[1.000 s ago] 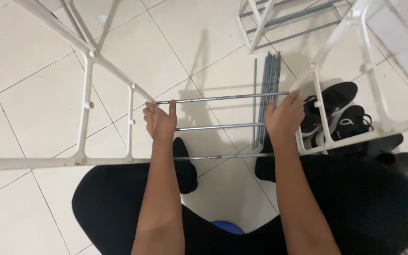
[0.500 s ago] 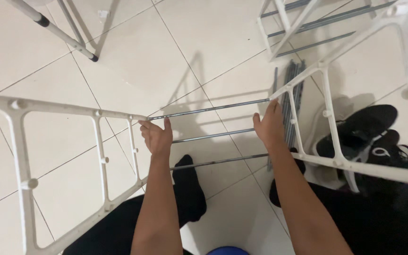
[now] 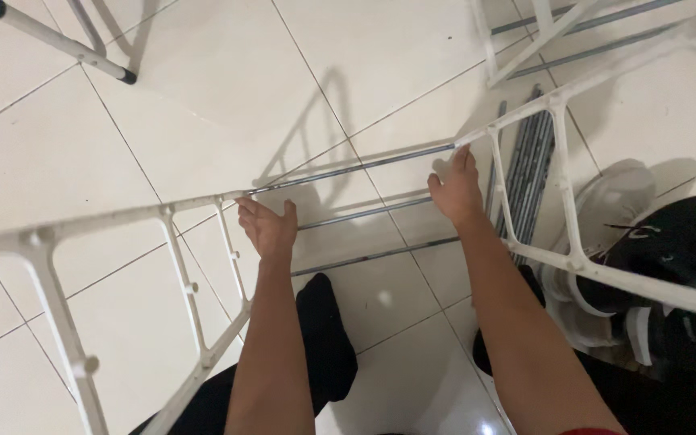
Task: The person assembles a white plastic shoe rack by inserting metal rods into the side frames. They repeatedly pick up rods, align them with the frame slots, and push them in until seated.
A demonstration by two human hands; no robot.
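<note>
Centrally, three thin grey metal rods [image 3: 356, 167] span between a white plastic side frame [image 3: 195, 286] at eight o'clock and its twin side frame [image 3: 573, 250] at three o'clock, held above the pale tiled floor [image 3: 227, 72]. At the rods' ends, the left hand [image 3: 267, 228] curls its fingers around the left frame's corner, while the right hand [image 3: 457, 192] presses spread fingers on the other frame. Loose spare rods [image 3: 529, 173] lie at two o'clock, black shoes [image 3: 670, 242] at four.

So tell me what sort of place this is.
Probably a room in a home: a pale tiled floor, shoes lying on it, and a white rack frame with loose metal rods beside it.
</note>
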